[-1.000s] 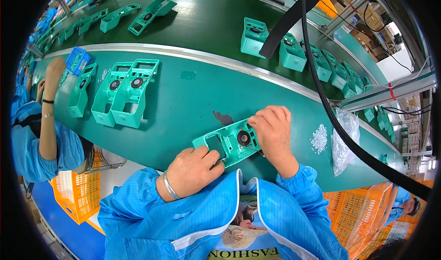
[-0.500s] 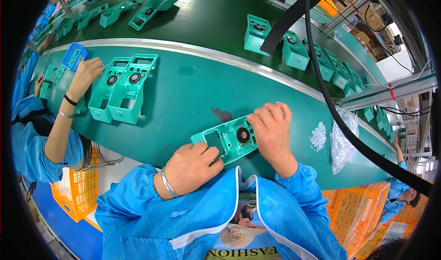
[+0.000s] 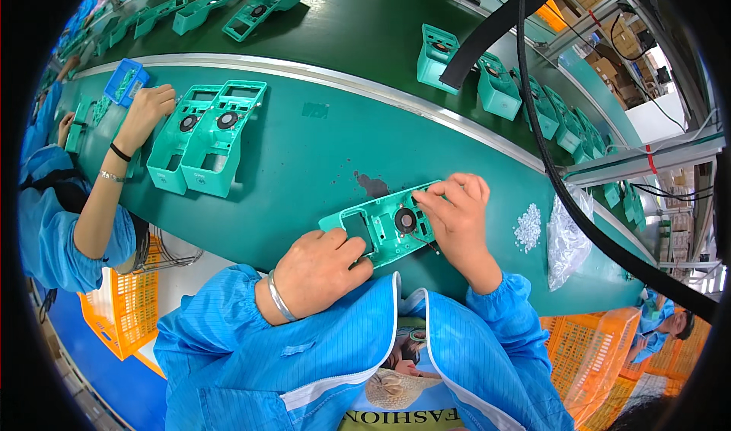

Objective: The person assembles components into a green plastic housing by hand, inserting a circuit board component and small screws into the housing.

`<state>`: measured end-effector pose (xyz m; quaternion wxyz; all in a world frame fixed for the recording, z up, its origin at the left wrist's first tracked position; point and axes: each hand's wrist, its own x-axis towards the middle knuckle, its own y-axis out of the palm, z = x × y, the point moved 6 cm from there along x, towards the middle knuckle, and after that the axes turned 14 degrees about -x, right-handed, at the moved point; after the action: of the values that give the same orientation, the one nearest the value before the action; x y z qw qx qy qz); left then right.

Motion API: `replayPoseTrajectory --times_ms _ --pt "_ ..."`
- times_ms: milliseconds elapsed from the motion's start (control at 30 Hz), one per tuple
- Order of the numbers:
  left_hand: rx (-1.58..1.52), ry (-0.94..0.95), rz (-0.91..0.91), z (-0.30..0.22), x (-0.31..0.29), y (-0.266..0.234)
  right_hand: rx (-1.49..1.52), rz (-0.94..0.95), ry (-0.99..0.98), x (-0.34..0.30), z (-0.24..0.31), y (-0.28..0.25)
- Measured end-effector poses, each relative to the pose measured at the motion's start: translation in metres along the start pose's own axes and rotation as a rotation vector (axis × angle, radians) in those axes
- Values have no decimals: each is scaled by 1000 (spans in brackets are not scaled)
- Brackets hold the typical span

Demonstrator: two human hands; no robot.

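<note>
A green plastic housing [image 3: 386, 242] lies tilted on the bench before me, its inner side up. Inside it sits a round black speaker [image 3: 405, 219], with a thin wire [image 3: 423, 242] running out past the near edge. My left hand [image 3: 318, 269] is closed on the housing's left end, fingers curled over the rim by the square opening. At the right end, my right hand [image 3: 459, 214] has thumb and fingers pinched together over the small cutouts. Whatever lies between those fingertips is too small or hidden to name.
Small clear pieces [image 3: 527, 228] lie heaped at the right beside a plastic bag [image 3: 569, 241]. Two finished-looking housings [image 3: 209, 173] stand at the left, near a co-worker's hand [image 3: 148, 111] and a blue bin [image 3: 122, 82]. A black cable [image 3: 560, 187] hangs across the right; more housings line the conveyor [image 3: 358, 31].
My right hand has shifted slightly right, its fingers drawn closer together. The wire's end now shows beyond the housing's near edge. My left hand stays on the housing.
</note>
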<state>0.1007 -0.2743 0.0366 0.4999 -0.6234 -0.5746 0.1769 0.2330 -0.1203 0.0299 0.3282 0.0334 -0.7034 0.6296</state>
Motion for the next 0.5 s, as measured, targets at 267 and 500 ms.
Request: replayPoseTrajectory --times_ms 267,500 --pt "-11 -10 16 -1 1 -1 -34 119 -34 -6 0 -1" --pt "9 -44 36 -4 0 3 209 66 200 -20 -32 -5"
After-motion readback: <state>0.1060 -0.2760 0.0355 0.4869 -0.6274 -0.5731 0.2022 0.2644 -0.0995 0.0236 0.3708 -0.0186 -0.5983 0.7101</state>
